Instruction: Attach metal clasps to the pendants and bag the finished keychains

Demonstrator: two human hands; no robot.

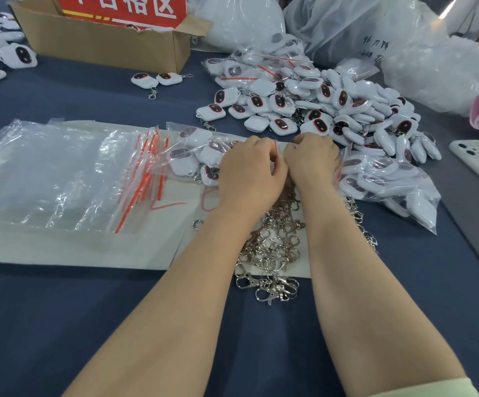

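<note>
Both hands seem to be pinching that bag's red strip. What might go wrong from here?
1. The bag looks stuffed; a keychain caught in the red strip between the left hand and right hand might leave it partly unsealed.
2. The forearms lie right over the loose clasps, so pulling back may scatter them.

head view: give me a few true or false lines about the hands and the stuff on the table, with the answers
1. The left hand and right hand pinch the red seal of a zip bag holding pendants. True.
2. The metal clasps lie inside the cardboard box. False: they are heaped on the white sheet, under the forearms.
3. A stack of empty zip bags lies to the left of the hands. True.
4. The phone leans against the box. False: it lies flat at the table's right edge, far from the box.
</note>
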